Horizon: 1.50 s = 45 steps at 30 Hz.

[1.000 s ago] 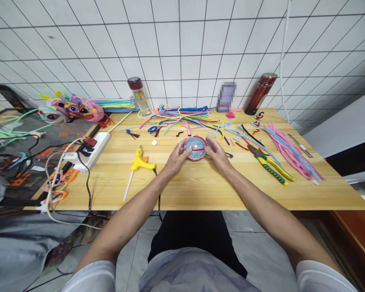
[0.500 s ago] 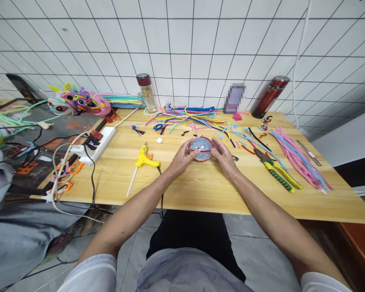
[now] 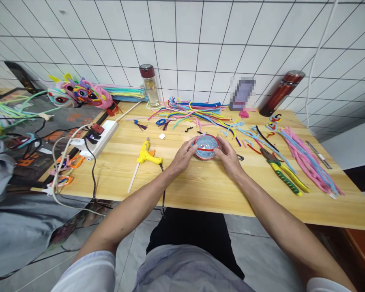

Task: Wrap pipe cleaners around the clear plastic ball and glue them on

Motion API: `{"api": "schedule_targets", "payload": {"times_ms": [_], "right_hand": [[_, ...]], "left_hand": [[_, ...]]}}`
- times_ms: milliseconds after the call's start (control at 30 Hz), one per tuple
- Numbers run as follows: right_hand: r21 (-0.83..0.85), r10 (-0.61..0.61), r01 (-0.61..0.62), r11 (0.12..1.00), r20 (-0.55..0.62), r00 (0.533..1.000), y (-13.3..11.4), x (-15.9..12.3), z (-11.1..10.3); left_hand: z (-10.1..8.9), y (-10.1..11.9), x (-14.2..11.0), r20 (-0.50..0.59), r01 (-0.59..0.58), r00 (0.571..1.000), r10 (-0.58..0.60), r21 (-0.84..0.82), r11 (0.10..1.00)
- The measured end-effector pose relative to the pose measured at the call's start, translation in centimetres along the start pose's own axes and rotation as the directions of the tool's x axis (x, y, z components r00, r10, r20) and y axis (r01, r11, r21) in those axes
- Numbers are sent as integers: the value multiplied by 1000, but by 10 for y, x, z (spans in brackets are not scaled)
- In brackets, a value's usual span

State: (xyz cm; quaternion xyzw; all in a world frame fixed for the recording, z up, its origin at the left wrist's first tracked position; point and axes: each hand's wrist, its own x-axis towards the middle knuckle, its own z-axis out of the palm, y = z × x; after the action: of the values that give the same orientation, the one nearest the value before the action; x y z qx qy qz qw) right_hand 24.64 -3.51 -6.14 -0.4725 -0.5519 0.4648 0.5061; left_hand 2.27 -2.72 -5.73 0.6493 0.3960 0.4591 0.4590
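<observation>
A small clear dome (image 3: pixel 206 145) wrapped with a red pipe cleaner sits on the wooden table (image 3: pixel 200 182). My left hand (image 3: pixel 182 156) grips its left side with curled fingers. My right hand (image 3: pixel 228 156) grips its right side the same way. A heap of coloured pipe cleaners (image 3: pixel 190 111) lies just behind the dome.
A yellow glue gun (image 3: pixel 147 155) lies left of my hands, a white power strip (image 3: pixel 100 138) further left. Green-handled pliers (image 3: pixel 284 174) and pink pipe cleaners (image 3: pixel 310 160) lie at the right. Two bottles (image 3: pixel 148 85) (image 3: pixel 281 97) stand by the tiled wall. A colourful mask (image 3: pixel 82 95) rests at the back left.
The camera has shifted, so the whole scene sits further right and lower in view. Both hands stay closed on the dome, with only small finger movement.
</observation>
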Motion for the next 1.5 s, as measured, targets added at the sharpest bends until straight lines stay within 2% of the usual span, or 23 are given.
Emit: {"api": "schedule_targets", "payload": {"times_ms": [300,400,500,600,700,833,1167,1500], "right_hand": [[114,43,-41,993,-10,999,-2,0,0],[185,27,-26,982,-4,1000,-5,-1,-1],[238,11,-10,971,-4,1000,-9,-4,1],[253,21,-21,967,4,1000,-12,-7,4],[249,11,-13,968,10,1000,-14,-10,7],[225,3,0,974,-11,1000,-16,-12,7],[151,27,-26,988,-2,1000,-25,-11,7],[40,34,-34,999,1,999,-34,-3,17]], "left_hand": [[-9,10,-5,65,30,997,-29,-28,999],[-9,14,-7,29,38,999,-37,-49,998],[-6,16,-9,-14,30,999,-32,-137,990],[1,18,-10,-19,29,999,-36,-295,955],[7,18,-11,-7,44,999,-53,-445,894],[9,18,-11,13,88,995,-96,-534,841],[6,17,-12,60,168,985,-164,-586,792],[4,25,-9,-4,186,971,-239,-617,765]]}}
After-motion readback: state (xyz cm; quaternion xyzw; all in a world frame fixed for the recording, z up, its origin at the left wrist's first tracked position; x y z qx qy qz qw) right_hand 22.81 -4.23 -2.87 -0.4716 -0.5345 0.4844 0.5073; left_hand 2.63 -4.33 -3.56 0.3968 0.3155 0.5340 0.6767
